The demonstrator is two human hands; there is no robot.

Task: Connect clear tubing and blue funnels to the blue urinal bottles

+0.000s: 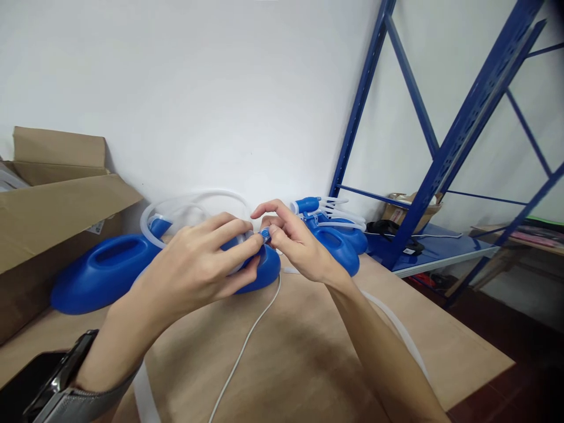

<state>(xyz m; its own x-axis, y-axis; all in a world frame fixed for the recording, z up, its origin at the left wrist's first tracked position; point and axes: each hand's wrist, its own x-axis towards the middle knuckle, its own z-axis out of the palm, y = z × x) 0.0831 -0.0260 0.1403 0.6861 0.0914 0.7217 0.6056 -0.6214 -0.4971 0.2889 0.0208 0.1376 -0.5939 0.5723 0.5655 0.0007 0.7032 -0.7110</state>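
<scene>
**Two hands meet over a small blue fitting at a cluttered table**

A person's left hand (207, 261) and right hand (293, 241) come together above a brown wooden table (308, 352), both working on a small blue plastic connector (265, 234) held between them. The left hand's fingers are curled and pressed together, thumb and forefinger closing on the connector from the left; the right hand pinches its other end between thumb and middle finger, with the index finger arched above. A grey wrist strap (83, 402) sits on the left wrist.

Directly behind the hands lies a blue plastic bedside urinal (264, 273), mostly hidden by the left hand. A clear flexible tube (194, 197) loops up from the blue neck of a second, larger blue plastic urinal with a moulded handle (103, 270), which rests on the table to the left. To the right, two more blue urinals (341, 241) lie side by side near the table's far edge, with coiled clear tubing and a blue cap on top.

A thin white cable (247, 341) trails across the table toward the camera. An open brown cardboard box (48, 211) stands at far left, and a blue metal shelving rack (440, 158) rises at right against a white wall.
</scene>
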